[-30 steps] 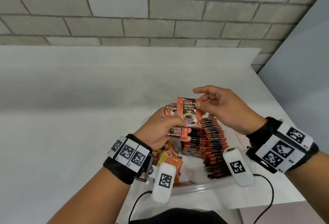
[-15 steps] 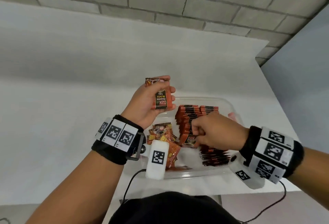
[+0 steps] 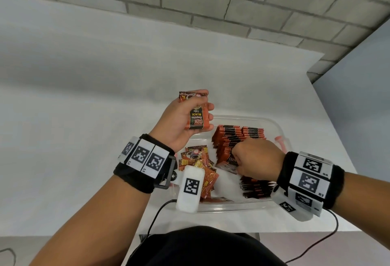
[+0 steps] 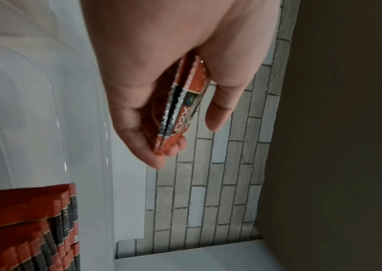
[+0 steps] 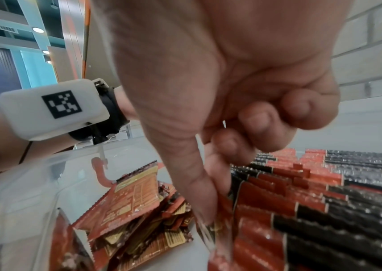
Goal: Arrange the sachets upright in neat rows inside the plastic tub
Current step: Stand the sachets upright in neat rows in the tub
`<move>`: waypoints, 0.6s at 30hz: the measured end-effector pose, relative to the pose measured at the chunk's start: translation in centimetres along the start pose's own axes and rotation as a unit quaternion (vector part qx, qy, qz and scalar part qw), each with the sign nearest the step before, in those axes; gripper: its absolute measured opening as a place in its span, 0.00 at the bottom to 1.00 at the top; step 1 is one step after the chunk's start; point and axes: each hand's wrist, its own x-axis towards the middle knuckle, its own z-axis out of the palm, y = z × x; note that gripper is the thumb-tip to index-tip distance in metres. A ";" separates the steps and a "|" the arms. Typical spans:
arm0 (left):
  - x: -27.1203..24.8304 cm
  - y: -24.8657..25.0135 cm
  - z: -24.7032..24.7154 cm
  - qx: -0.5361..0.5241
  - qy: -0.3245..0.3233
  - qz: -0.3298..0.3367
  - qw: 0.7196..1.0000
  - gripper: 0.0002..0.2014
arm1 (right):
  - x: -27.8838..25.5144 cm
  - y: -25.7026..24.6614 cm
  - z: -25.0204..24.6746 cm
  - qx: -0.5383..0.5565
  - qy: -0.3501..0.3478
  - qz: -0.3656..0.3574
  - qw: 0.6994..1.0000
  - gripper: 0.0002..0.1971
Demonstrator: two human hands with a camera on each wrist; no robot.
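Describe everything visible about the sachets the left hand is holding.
The held sachets are flat, glossy orange-red packets with a black panel printed "D2X Black Coffee", seen upside down. The left wrist view shows at least two crimped, serrated edges pressed together. The left hand grips them between thumb and fingers, raised above the far left corner of the clear tub, touching nothing else.

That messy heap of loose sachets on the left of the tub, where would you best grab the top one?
Probably by its raised crimped edge, coming from above. In the loose pile the top sachet lies tilted with one short edge lifted clear of the others, so a thumb and finger could pinch that thin flat edge. The tub wall blocks a sideways approach, and the left hand already holds sachets.
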 end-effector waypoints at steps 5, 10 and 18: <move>0.0 0.0 0.0 0.000 -0.002 -0.001 1.000 0.10 | 0.0 0.0 0.0 -0.017 -0.006 0.006 1.000 0.15; 0.0 -0.1 0.0 0.000 0.001 0.000 1.000 0.10 | 0.3 -0.1 -0.1 -0.035 0.026 0.004 0.999 0.15; -0.1 -0.2 0.1 -0.002 0.008 0.001 1.000 0.12 | 0.2 0.1 0.0 -0.043 0.008 0.006 0.999 0.13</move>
